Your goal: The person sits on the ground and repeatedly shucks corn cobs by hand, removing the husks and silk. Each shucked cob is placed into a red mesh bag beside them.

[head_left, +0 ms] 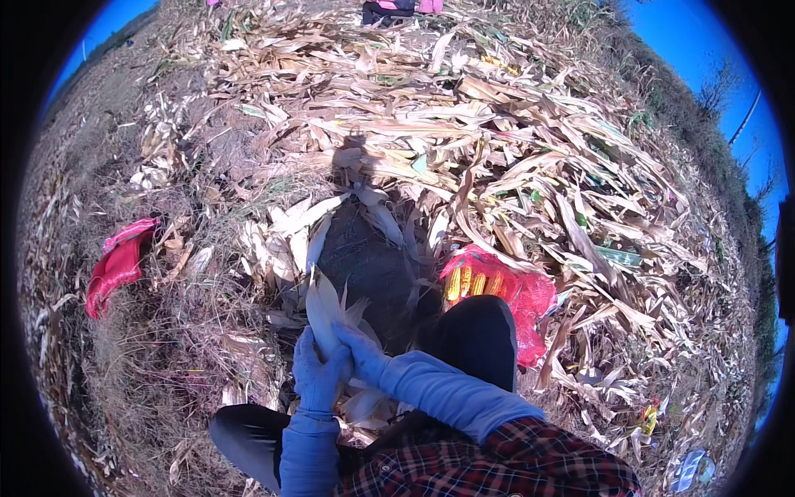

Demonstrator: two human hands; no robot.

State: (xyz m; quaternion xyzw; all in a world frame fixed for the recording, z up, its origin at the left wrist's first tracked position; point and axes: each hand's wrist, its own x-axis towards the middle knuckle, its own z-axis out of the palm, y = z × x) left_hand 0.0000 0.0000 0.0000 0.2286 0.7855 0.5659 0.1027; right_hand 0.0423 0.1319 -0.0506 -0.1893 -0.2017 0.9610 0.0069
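An ear of corn (322, 308) in pale dry husk points up and away in front of my lap, some husk leaves spreading from its right side. My left hand (318, 369), in a light glove, is closed around its lower end. Against the ear's right side is my right hand (359, 351), also gloved, fingers closed on the husk. Loose husks (368, 406) lie below my hands between my legs. By my right knee, a red mesh bag (530, 300) holds several bare yellow corn cobs (474, 283) at its mouth.
Dry corn stalks and leaves (530, 149) lie in a broad heap ahead and to the right. A red bag (120, 267) rests on dry grass at the left. A clear plastic container (692, 470) sits at the lower right. Another person (387, 12) shows partly at the far top.
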